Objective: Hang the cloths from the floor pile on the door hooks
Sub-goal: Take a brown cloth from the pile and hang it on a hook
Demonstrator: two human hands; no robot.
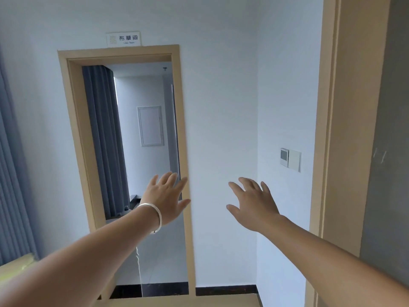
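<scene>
Both my arms reach forward at chest height. My left hand (164,197), with a silver bangle on the wrist, is empty and its fingers are spread in front of the right post of a wooden door frame (184,151). My right hand (252,203) is also empty with fingers apart, held in front of the white wall. No cloths, floor pile or door hooks show in this view.
The open doorway (132,140) leads into a room with a grey curtain (101,140) and a white wall panel (150,125). A sign (124,38) hangs above it. Another tan frame (340,129) stands at the right, with wall switches (290,160) beside it.
</scene>
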